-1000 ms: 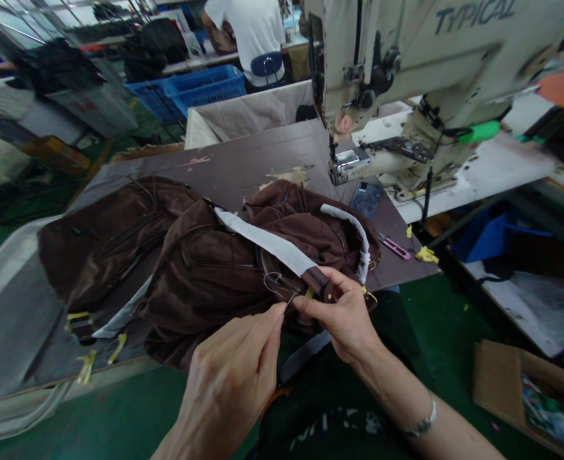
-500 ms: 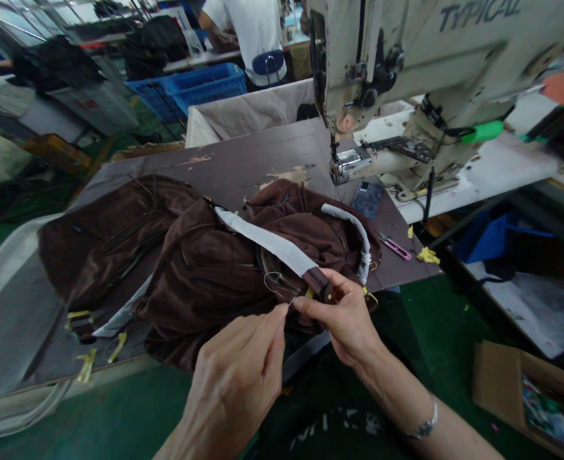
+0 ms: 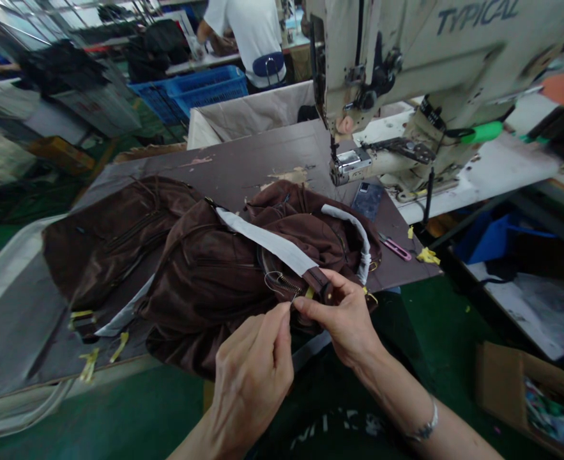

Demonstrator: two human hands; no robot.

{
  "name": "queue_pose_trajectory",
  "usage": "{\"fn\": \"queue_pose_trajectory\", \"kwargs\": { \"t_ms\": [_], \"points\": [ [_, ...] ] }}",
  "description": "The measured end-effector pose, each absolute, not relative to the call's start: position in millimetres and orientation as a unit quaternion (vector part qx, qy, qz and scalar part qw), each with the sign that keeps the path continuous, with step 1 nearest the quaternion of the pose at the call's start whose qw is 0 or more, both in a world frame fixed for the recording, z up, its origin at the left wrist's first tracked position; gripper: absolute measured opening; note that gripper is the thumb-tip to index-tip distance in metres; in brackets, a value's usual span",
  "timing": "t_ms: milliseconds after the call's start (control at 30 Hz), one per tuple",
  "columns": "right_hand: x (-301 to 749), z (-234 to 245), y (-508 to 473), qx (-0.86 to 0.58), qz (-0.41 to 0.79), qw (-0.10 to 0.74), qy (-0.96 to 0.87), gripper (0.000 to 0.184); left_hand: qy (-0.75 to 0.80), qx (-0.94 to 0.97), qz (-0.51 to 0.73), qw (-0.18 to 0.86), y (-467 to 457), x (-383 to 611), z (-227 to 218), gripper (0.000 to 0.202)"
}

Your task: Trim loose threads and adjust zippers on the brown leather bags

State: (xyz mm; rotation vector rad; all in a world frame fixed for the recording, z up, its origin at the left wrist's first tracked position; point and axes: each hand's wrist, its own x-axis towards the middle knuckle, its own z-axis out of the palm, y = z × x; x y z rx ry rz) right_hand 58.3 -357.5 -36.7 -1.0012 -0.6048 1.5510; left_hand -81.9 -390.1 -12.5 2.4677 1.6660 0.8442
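Observation:
A dark brown bag [image 3: 205, 275] lies slumped across the bench. Its strap [image 3: 267, 244], wrapped in white material, runs down to a brown end piece held in my right hand [image 3: 346, 322], thumb against fingers. Beside that, the thumb and forefinger of my left hand [image 3: 255, 364] are pinched on a thin thread [image 3: 268, 276], which loops over the open metal zip [image 3: 286, 284]. The two hands' tips nearly touch; whether a needle sits between them cannot be made out. A second wrapped strap [image 3: 353, 223] curves at the right of the bag.
A sewing machine [image 3: 406, 83] stands at the back right. Pink-handled snips [image 3: 396, 248] and a phone [image 3: 368, 200] lie right of the bag. Yellow scraps [image 3: 428, 256] hang at the bench edge. Blue crates [image 3: 209, 86] and a seated person [image 3: 253, 38] are behind; a cardboard box [image 3: 499, 377] is on the floor.
My left hand has shifted slightly to the right, its fingertips closer to my right thumb. My right hand keeps its hold on the strap end.

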Motion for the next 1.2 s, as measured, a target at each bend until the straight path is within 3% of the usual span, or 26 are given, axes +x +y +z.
{"fn": "queue_pose_trajectory", "kwargs": {
  "t_ms": [767, 1067, 1200],
  "points": [
    [57.7, -32.9, -360.1, -0.422, 0.673, 0.553, -0.251, 0.037, 0.570, 0.750, 0.325, 0.080, -386.7, -78.7, -24.2, 0.016],
    [58.7, -33.6, -360.5, -0.433, 0.677, 0.552, -0.223, 0.017, 0.588, 0.717, 0.360, 0.105, -384.4, -77.2, -29.9, 0.012],
    [59.2, -34.1, -357.5, -0.458, 0.664, 0.548, -0.220, 0.022, 0.581, 0.710, 0.373, 0.136, -380.3, -78.6, -32.1, 0.013]
  ]
}}
